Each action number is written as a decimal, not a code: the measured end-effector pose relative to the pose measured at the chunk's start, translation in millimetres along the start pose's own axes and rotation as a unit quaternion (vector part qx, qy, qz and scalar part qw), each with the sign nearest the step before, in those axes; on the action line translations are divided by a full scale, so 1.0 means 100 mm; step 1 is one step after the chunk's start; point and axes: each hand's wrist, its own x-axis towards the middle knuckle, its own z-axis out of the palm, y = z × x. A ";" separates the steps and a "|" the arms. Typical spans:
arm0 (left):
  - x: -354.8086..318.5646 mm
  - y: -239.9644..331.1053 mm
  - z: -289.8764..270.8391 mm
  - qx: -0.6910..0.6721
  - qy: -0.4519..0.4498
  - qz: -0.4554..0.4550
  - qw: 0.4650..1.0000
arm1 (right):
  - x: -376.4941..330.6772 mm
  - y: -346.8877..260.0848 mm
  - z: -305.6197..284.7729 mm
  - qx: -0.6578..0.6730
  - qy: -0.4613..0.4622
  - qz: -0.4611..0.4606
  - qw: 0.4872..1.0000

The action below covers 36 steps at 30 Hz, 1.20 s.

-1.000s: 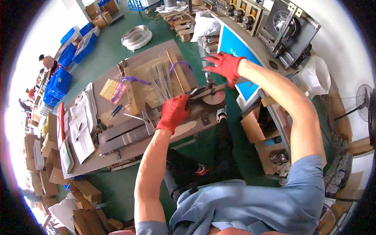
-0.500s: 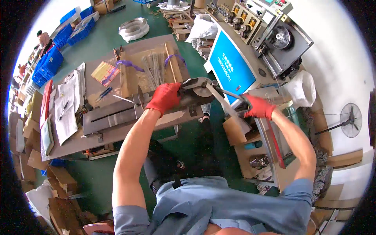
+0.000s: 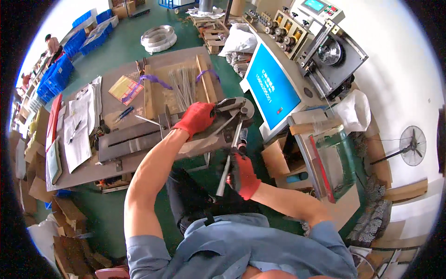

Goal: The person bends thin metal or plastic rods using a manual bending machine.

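Observation:
My left hand (image 3: 197, 118), in a red glove, is closed at the right end of a long metal bending fixture (image 3: 134, 139); what its fingers hold is hidden. Beside it is the fixture's round metal head (image 3: 245, 108). From that head a metal lever (image 3: 238, 132) extends toward my body. My right hand (image 3: 244, 176), in a red glove with a dark palm, is wrapped round the lever, whose bare end sticks out below the fist. Thin metal rods (image 3: 182, 86) lie in a bundle beyond my left hand, between two wooden strips (image 3: 206, 78).
Papers (image 3: 80, 135), a yellow-red card (image 3: 125, 88) and pliers (image 3: 124, 112) lie on the table (image 3: 88, 174). A machine with a blue panel (image 3: 272, 86) stands to the right, near a glass-topped bench (image 3: 325, 158). A wire coil (image 3: 159, 37) sits on the floor behind.
My right hand has swung the lever from the right round toward my body, down and leftward in view. My left hand stays at the fixture, nearly still.

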 end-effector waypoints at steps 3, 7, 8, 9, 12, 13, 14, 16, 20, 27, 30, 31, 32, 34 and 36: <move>-0.06 -0.02 -0.11 -0.068 -0.013 0.003 0.998 | 0.21 0.17 0.25 -0.104 0.055 0.000 0.993; -0.08 -0.10 -0.21 -0.104 -0.074 -0.039 0.991 | 0.40 0.26 0.41 -0.167 0.012 -0.118 0.979; -0.13 -0.20 -0.22 -0.097 -0.086 -0.005 0.992 | 0.41 0.26 0.47 -0.201 0.030 -0.124 0.971; -0.16 -0.27 -0.21 -0.091 -0.098 0.028 0.991 | 0.40 0.26 0.51 -0.235 0.047 -0.129 0.962; -0.19 0.03 -0.43 -0.187 -0.203 -0.061 0.959 | 0.43 0.18 0.47 -0.232 0.030 -0.138 0.963; -0.21 0.00 -0.42 -0.184 -0.204 -0.065 0.959 | 0.42 0.18 0.52 -0.229 0.027 -0.136 0.964; -0.24 -0.04 -0.38 -0.191 -0.181 -0.045 0.964 | 0.40 0.16 0.57 -0.313 0.045 -0.222 0.922; -0.25 -0.16 -0.29 -0.197 -0.156 -0.029 0.967 | 0.43 0.14 0.63 -0.393 0.059 -0.304 0.866; -0.22 -0.17 -0.29 -0.142 -0.138 -0.012 0.980 | 0.60 0.14 0.60 -0.415 0.045 -0.233 0.879; -0.14 -0.08 -0.44 -0.173 -0.161 -0.035 0.971 | 0.84 -0.08 0.73 -0.526 0.009 -0.255 0.811; -0.16 -0.15 -0.38 -0.148 -0.164 -0.031 0.975 | 0.77 -0.03 0.76 -0.468 -0.015 -0.242 0.850; -0.17 -0.11 -0.37 -0.132 -0.158 -0.019 0.978 | 0.74 -0.05 0.72 -0.458 -0.031 -0.247 0.853; -0.19 -0.08 -0.35 -0.156 -0.146 -0.014 0.977 | 0.70 -0.05 0.66 -0.456 -0.036 -0.252 0.853; -0.27 -0.02 -0.31 -0.164 -0.131 -0.032 0.977 | 0.59 -0.03 0.50 -0.266 -0.050 -0.072 0.960; -0.42 -0.05 -0.21 -0.122 -0.086 -0.015 0.989 | 0.24 -0.14 0.48 -0.234 -0.046 -0.015 0.971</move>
